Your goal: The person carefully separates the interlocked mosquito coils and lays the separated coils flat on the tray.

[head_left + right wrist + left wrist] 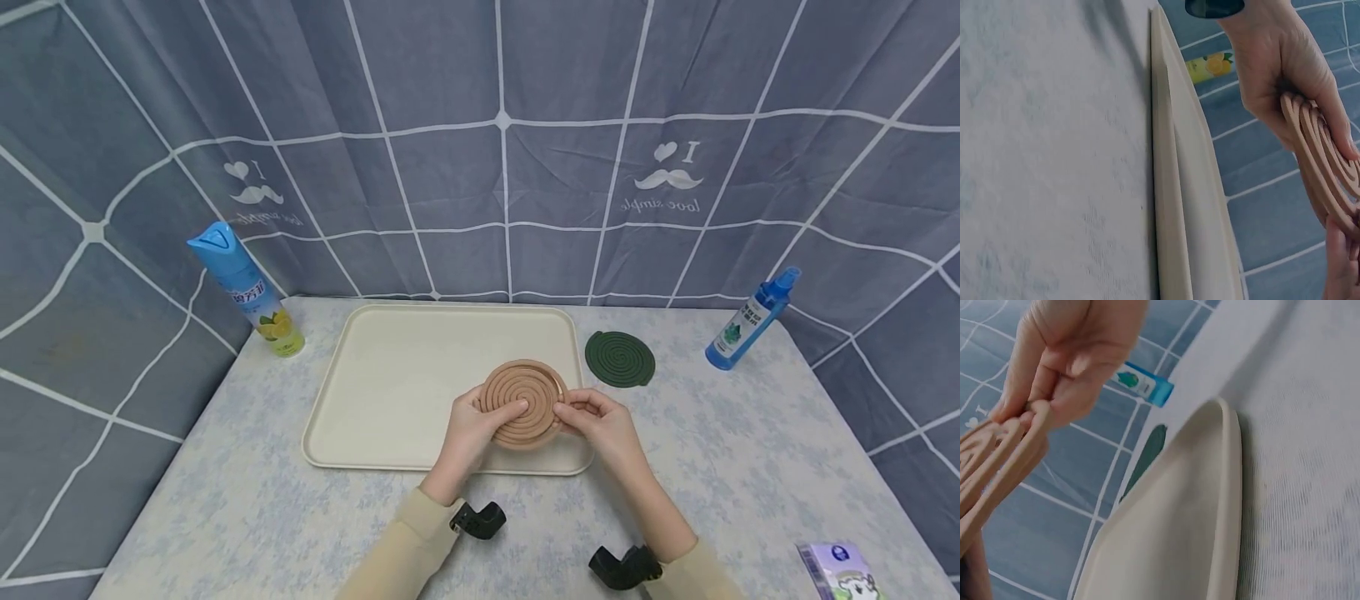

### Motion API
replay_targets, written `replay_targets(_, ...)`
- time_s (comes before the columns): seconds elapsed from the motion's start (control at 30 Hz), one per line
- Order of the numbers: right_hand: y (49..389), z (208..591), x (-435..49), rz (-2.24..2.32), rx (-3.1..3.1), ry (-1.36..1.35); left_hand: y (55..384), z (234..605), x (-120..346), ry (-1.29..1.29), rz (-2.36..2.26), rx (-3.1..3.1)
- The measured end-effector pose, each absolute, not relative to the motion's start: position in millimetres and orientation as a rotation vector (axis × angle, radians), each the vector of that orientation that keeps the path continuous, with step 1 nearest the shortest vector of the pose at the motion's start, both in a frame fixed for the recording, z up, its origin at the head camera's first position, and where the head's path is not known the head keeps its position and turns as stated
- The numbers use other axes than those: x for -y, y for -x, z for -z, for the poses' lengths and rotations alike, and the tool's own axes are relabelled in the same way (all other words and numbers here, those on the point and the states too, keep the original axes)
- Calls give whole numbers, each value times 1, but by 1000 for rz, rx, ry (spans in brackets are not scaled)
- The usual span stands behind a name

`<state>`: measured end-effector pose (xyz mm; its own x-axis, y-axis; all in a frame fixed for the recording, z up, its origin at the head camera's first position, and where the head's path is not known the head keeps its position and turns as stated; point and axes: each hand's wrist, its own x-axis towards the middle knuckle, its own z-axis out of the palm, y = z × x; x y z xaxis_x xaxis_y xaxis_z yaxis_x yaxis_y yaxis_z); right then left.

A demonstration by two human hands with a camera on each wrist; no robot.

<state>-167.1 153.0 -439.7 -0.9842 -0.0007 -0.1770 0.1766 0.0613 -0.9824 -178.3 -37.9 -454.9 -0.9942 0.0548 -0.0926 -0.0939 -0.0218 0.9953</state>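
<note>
Above the front right part of the cream tray (405, 383), both hands hold a brown mosquito coil (517, 387) with its spiral face up. My left hand (467, 433) grips the coil's left side, its thumb lying across the rings towards the centre. At the right edge, my right hand (606, 427) pinches the outer ring between thumb and fingers. In the left wrist view, a gap shows between some rings of the coil (997, 462) near the right fingertips. Behind the tray's right side, a dark green mosquito coil (619, 359) lies flat on the table.
A blue and yellow spray can (247, 287) stands at the back left, and a blue spray bottle (752, 319) at the back right. A purple packet (840, 571) lies at the front right. A grey checked curtain (450, 183) rises behind the table (247, 500).
</note>
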Motion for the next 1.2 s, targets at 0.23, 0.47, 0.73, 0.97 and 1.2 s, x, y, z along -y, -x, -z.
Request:
replay_targets(0.23, 169, 433, -162, 1787, -2515, 60, 177, 452, 41, -102, -1891, -2282)
replay_targets(0.47, 171, 430, -162, 1704, -2646, 175, 177, 447, 39, -120, -1848, -2260)
replay_targets(0.73, 167, 438, -147, 2022, -2358, -169, 178, 452, 35, 111, -2252, -2039)
replay_targets(0.97, 165, 443, -144, 2058, -2265, -221, 174, 455, 37, 101, -2235, -2124)
replay_targets(1.2, 169, 433, -154, 1765, -2517, 84, 174, 453, 44, -122, -1967, -2339)
